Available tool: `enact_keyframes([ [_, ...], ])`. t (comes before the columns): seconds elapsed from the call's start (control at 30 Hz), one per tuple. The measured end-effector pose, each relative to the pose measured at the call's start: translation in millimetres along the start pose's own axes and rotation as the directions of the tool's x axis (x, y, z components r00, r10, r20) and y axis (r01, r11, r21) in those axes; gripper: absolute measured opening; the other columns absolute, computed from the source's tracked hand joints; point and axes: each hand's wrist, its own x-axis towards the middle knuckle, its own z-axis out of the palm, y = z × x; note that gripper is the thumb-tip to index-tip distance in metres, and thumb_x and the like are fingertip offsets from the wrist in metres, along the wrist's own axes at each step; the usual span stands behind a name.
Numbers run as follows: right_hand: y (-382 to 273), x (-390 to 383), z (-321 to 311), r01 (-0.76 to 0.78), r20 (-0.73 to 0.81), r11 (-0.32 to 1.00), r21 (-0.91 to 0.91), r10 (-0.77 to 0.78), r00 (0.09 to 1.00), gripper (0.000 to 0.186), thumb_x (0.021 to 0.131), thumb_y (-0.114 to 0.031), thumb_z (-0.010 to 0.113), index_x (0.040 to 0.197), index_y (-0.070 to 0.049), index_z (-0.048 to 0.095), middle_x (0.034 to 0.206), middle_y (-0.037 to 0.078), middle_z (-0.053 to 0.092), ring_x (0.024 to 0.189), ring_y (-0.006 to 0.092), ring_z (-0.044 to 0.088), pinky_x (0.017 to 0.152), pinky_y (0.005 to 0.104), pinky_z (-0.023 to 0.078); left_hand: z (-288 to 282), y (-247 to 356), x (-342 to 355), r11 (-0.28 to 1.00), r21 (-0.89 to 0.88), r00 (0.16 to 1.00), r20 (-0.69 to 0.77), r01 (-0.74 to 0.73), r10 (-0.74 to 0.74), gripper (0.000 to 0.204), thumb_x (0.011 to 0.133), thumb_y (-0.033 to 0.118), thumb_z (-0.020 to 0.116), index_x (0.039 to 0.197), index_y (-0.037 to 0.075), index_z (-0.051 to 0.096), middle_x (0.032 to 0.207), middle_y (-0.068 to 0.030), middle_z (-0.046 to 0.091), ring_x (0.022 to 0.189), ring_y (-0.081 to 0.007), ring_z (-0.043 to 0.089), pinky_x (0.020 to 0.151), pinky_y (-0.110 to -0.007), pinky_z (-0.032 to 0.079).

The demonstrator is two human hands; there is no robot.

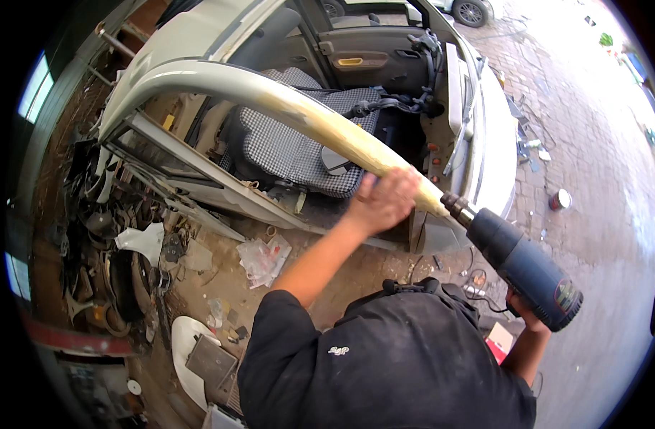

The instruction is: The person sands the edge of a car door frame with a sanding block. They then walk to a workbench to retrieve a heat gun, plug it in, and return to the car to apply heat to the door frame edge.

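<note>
A car body's curved pillar [320, 123], coated in yellowish filler along its lower stretch, slants across the middle. On its lower end lies my left hand [389, 202], fingers stretched over the filler and slightly blurred. My right hand [525, 314] is wrapped round the handle of a dark blue heat gun [520, 261], partly hidden behind the tool's body. The gun's metal nozzle [457, 207] points up and left at the pillar's base, close to the surface, a little right of my left hand.
Inside the car is a checked seat [299, 154]. Car parts [138, 279] are heaped on the left, near a plastic bag [263, 259]. A tin can [560, 199] stands on the brick paving at right. A cord [488, 304] hangs near the gun.
</note>
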Motion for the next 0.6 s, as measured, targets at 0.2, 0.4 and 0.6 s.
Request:
enact_keyframes([
  [0.2,-41,39,-18,0.049,0.067,0.989,0.142,-0.059,0.996,0.034,0.082,-0.023,0.073,0.109,-0.005,0.064,0.097,0.009,0.068,0.09,0.0271,0.066,0.084,0.0384,0.05,-28,-135,53,0.94,-0.002,0.903,-0.275,0.341,-0.329,0.049,0.095,0.042,0.038,0.129,0.011,0.057,0.141,-0.0102,0.049,0.14,-0.0359,0.029,0.113,-0.054,0.008],
  [0.4,-31,43,-5,-0.289,0.205,0.805,0.519,0.211,0.956,0.055,0.076,-0.022,0.082,0.122,-0.003,0.059,0.112,0.009,0.068,0.109,0.0298,0.062,0.098,0.044,0.044,-89,-213,117,0.977,0.043,0.974,-0.098,0.207,-0.202,0.03,0.092,0.03,0.05,0.076,0.008,0.064,0.085,-0.0072,0.065,0.09,-0.0288,0.059,0.089,-0.043,0.038],
  [0.6,-20,78,-10,0.064,0.089,0.981,0.184,-0.081,0.993,0.06,0.076,-0.026,0.081,0.128,-0.005,0.058,0.123,0.01,0.064,0.12,0.0297,0.057,0.106,0.0452,0.038,-104,-256,145,0.931,0.039,0.921,0.136,0.363,-0.365,0.046,0.089,0.037,0.054,0.059,0.003,0.059,0.063,-0.0143,0.062,0.064,-0.0367,0.058,0.074,-0.044,0.045],
])
